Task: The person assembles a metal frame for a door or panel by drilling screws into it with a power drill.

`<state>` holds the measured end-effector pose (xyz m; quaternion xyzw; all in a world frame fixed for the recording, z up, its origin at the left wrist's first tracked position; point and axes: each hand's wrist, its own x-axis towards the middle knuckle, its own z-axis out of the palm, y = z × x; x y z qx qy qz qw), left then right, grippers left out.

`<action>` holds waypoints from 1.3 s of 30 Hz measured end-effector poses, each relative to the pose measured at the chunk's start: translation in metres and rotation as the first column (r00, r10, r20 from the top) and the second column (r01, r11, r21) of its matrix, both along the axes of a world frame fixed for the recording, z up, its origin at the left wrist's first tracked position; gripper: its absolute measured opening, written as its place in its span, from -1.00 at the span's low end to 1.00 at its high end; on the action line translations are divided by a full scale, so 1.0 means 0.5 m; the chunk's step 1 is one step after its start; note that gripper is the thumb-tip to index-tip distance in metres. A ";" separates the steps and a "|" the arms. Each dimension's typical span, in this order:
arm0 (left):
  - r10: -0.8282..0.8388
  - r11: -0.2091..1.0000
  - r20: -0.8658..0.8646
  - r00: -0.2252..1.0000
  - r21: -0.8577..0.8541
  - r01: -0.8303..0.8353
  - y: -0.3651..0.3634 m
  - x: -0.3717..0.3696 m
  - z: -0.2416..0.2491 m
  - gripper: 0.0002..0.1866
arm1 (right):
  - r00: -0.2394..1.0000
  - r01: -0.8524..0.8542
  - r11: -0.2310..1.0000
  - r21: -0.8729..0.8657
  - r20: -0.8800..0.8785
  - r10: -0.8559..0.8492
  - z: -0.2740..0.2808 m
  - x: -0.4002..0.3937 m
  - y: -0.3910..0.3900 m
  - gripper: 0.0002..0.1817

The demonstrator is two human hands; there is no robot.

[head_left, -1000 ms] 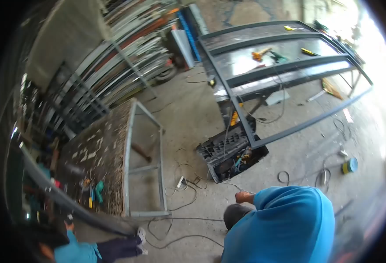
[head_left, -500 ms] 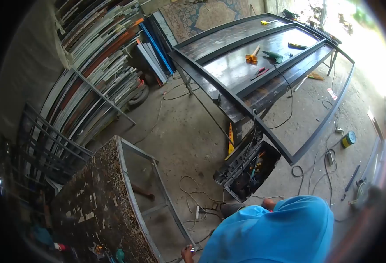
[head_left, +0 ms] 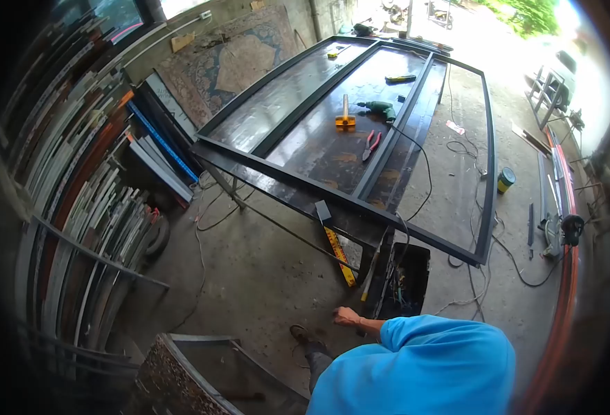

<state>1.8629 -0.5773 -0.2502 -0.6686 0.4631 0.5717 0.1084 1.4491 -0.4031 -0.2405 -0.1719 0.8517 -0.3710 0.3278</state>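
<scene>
My right hand reaches across in front of the blue sleeve, with its fingers curled closed. What they hold, if anything, is too small to make out. My left hand is out of view, hidden by the body. Nearest to the right hand are a yellow spirit level, leaning by the table's leg, and an open black toolbox with tools inside. Beyond them a dark metal frame lies on the table. Within it rest pliers with red handles, a green power drill and an orange-headed tool.
Stacked metal profiles fill the left side. A worn panel on a metal frame stands at lower left. Cables trail over the floor. A can and a cut-off saw are at right. The frame's corner overhangs the floor.
My view has swung, and the table frame shows further left. The left hand, low at the worn panel's corner before, has gone from view. The right hand now shows further left, clear of the shirt.
</scene>
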 end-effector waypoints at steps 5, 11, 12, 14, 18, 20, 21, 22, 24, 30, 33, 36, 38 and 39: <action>-0.175 0.985 0.039 0.984 0.001 0.175 -0.319 -0.159 0.010 -0.65 | 0.988 0.074 0.894 0.442 0.091 -0.127 -0.081 0.027 0.131 -0.77; -0.282 0.894 0.027 0.959 -0.356 0.273 -0.681 -0.622 0.179 -0.65 | 0.849 -0.394 0.853 0.343 -0.220 0.481 -0.014 -0.093 0.014 -0.81; -0.354 0.793 -0.049 0.934 -0.545 0.272 -0.735 -0.700 0.144 -0.63 | 0.992 0.049 0.965 0.256 0.098 -0.076 0.138 -0.141 -0.059 -0.81; -0.569 0.386 0.049 0.821 -0.866 0.319 -0.758 -0.925 0.177 -0.59 | 0.995 -0.004 0.962 0.272 -0.094 0.030 0.287 -0.251 -0.135 -0.74; -0.859 0.330 -0.162 0.485 -0.900 0.284 -0.558 -1.370 0.408 -0.52 | 0.923 0.320 0.928 -0.192 -0.156 -0.351 0.488 -0.493 -0.171 -0.68; -0.910 0.344 -0.241 0.337 -0.894 0.288 -0.449 -1.505 0.484 -0.51 | 0.848 0.396 0.880 -0.263 -0.264 -0.460 0.554 -0.588 -0.155 -0.69; -0.930 0.328 -0.254 0.268 -0.901 0.284 -0.404 -1.554 0.500 -0.51 | 0.779 0.433 0.846 -0.311 -0.343 -0.525 0.574 -0.627 -0.143 -0.71; -0.923 0.371 -0.311 0.228 -0.875 0.310 -0.354 -1.597 0.516 -0.50 | 0.722 0.490 0.806 -0.332 -0.363 -0.589 0.586 -0.663 -0.114 -0.71; -0.926 0.377 -0.343 0.159 -0.865 0.329 -0.280 -1.654 0.523 -0.48 | 0.597 0.615 0.703 -0.359 -0.370 -0.712 0.601 -0.719 -0.050 -0.72; -0.922 0.235 -0.358 -0.149 -0.822 0.519 -0.137 -1.904 0.454 -0.48 | 0.285 0.878 0.439 -0.190 -0.531 -0.798 0.557 -0.904 0.191 -0.70; -0.908 0.147 -0.346 -0.235 -0.791 0.594 -0.087 -2.035 0.408 -0.39 | 0.293 0.922 0.386 -0.024 -0.607 -0.739 0.547 -1.013 0.247 -0.65; -0.890 0.182 -0.344 -0.298 -0.870 0.459 -0.042 -2.136 0.370 -0.29 | 0.447 0.889 0.375 0.264 -0.681 -0.580 0.495 -1.119 0.324 -0.53; -0.896 0.173 -0.288 -0.337 -0.927 0.333 -0.030 -2.190 0.358 -0.29 | 0.505 0.862 0.339 0.376 -0.694 -0.514 0.484 -1.187 0.356 -0.48; -0.893 0.174 -0.272 -0.359 -0.944 0.281 -0.031 -2.204 0.344 -0.30 | 0.500 0.865 0.301 0.401 -0.651 -0.570 0.487 -1.226 0.369 -0.47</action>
